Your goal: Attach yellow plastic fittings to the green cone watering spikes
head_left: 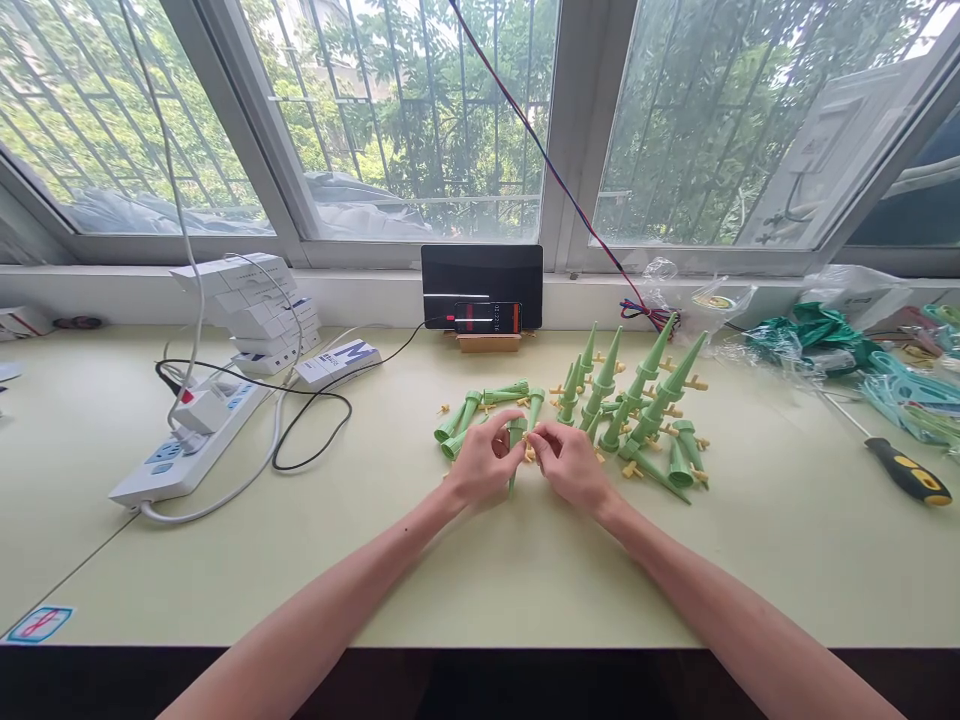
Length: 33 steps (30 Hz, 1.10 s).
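Note:
My left hand [484, 462] is closed around a green plastic watering spike [517, 432], whose narrow tip points down below the fingers. Close beside it, my right hand [570, 464] pinches a small yellow valve [529, 453] against the spike's side; fingers partly hide where the two meet. Several loose green spikes [466, 418] lie just beyond my left hand. To the right of my hands, more green spikes [664, 400] stand in upright stacks with yellow valves sticking out of their sides. A few others [680, 465] lie or lean at the near edge of that group.
A phone [487, 318] leans before a dark tablet [480, 275] at the back. On the left are a power strip [184, 450], black cable [330, 398] and white boxes [262, 300]. A screwdriver [907, 470] and plastic bags [817, 335] lie at right.

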Each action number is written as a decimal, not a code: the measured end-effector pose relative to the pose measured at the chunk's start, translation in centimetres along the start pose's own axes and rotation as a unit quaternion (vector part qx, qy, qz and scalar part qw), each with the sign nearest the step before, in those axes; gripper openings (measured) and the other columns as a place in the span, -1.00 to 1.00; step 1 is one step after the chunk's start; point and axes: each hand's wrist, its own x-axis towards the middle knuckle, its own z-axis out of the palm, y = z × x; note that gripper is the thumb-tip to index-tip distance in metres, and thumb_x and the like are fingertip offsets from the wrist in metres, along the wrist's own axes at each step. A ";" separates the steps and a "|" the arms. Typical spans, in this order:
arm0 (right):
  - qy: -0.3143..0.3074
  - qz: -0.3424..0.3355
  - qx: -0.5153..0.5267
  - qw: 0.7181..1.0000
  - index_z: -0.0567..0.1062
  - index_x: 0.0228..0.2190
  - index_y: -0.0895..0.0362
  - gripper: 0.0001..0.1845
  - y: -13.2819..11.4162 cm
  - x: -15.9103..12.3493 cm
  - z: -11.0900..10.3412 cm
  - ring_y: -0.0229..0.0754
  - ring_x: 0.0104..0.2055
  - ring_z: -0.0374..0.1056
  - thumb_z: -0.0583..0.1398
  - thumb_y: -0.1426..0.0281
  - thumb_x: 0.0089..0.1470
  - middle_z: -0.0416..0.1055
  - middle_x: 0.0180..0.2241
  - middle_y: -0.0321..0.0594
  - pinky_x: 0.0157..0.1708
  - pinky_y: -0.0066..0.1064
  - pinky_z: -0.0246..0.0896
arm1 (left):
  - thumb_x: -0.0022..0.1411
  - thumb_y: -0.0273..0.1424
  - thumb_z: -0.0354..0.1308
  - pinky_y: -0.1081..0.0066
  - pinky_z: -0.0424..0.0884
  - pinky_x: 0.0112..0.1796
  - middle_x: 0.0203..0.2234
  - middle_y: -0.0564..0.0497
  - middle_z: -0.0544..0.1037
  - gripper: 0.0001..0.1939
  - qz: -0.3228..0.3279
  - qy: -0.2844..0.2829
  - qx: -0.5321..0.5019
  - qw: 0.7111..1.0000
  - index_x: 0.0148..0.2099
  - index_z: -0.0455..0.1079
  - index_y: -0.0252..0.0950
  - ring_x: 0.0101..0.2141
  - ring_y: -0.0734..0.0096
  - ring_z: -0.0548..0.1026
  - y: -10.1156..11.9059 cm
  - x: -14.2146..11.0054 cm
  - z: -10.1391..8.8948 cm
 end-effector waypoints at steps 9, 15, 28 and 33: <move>-0.006 0.009 -0.018 1.000 0.16 -0.62 0.10 -0.59 0.1 0.3 0.2 -0.30 -0.57 0.00 0.00 0.24 0.24 0.11 -0.65 -0.37 -0.54 -0.41 -0.10 | 0.19 -0.36 0.10 0.51 0.16 -0.56 -0.64 0.20 0.17 -0.65 0.038 0.013 0.060 0.997 0.03 0.37 -0.30 -0.63 0.57 0.14 -0.2 -0.2 0.1; -0.017 0.020 0.010 1.000 0.17 -0.62 0.10 -0.57 0.3 0.3 0.3 -0.30 -0.58 0.02 0.03 0.22 0.24 0.13 -0.67 -0.37 -0.54 -0.42 -0.07 | 0.18 -0.38 0.10 0.51 0.16 -0.56 -0.64 0.20 0.18 -0.64 0.033 0.015 0.058 0.998 0.03 0.38 -0.31 -0.63 0.58 0.15 -0.2 -0.1 0.2; -0.004 -0.009 -0.026 1.000 0.26 -0.57 0.11 -0.66 -0.1 0.1 0.1 -0.29 -0.57 0.05 0.04 0.29 0.23 0.18 -0.64 -0.36 -0.51 -0.42 -0.04 | 0.18 -0.33 0.10 0.53 0.09 -0.59 -0.65 0.22 0.11 -0.63 -0.001 0.000 0.009 1.000 0.03 0.37 -0.32 -0.66 0.61 0.10 0.2 -0.1 0.0; 0.001 -0.015 -0.038 0.999 0.15 -0.62 0.10 -0.60 0.1 0.2 0.2 -0.30 -0.57 0.00 0.00 0.27 0.24 0.12 -0.65 -0.36 -0.53 -0.41 -0.10 | 0.17 -0.34 0.11 0.52 0.13 -0.57 -0.64 0.21 0.15 -0.64 0.017 0.008 0.035 0.999 0.02 0.38 -0.30 -0.64 0.59 0.12 0.2 -0.3 0.1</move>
